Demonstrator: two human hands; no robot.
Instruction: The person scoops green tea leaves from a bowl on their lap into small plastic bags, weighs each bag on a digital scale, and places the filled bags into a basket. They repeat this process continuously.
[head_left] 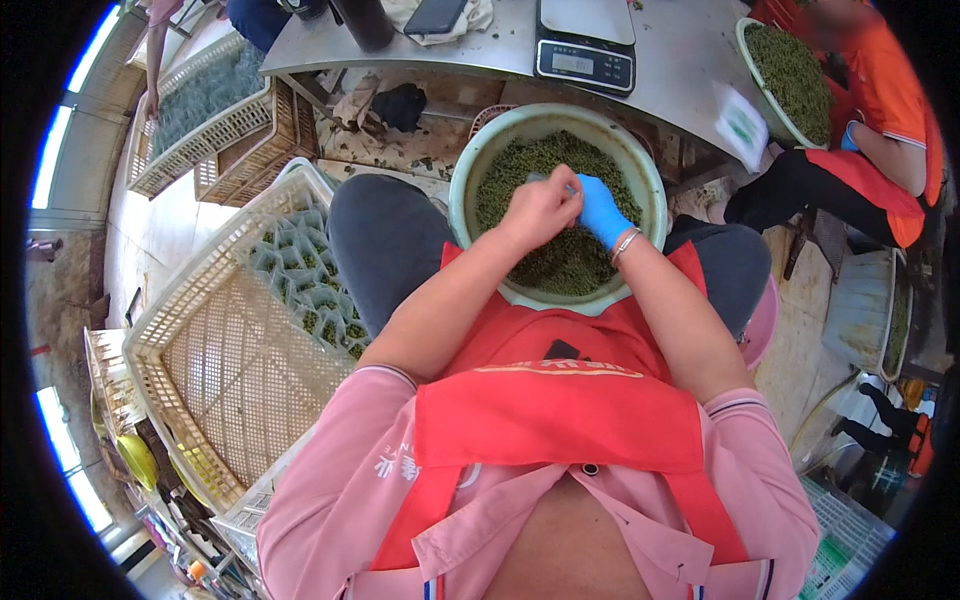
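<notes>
A pale green basin (458, 205) sits between my knees, heaped with small green bits (560, 150) like buds or peppercorns. Over it, my bare left hand (543, 210) is closed, its fingers pinched. A little greyish, see-through film, which looks like a small clear plastic bag (537, 178), shows at those fingers. My right hand (603, 212), in a blue glove, touches the left one with its fingers drawn together; their tips are hidden, so what they hold cannot be made out. Left of my leg, a cream plastic crate (235, 375) holds several clear bags (305, 270) of green bits.
Ahead, a metal table (480, 50) bears a digital scale (585, 65), a phone (435, 15) and a dark cup (365, 22). At right, a co-worker in orange (890, 90) sits by another full basin (785, 85). More crates (200, 125) stand far left; a pink tub (762, 325) is beside my right knee.
</notes>
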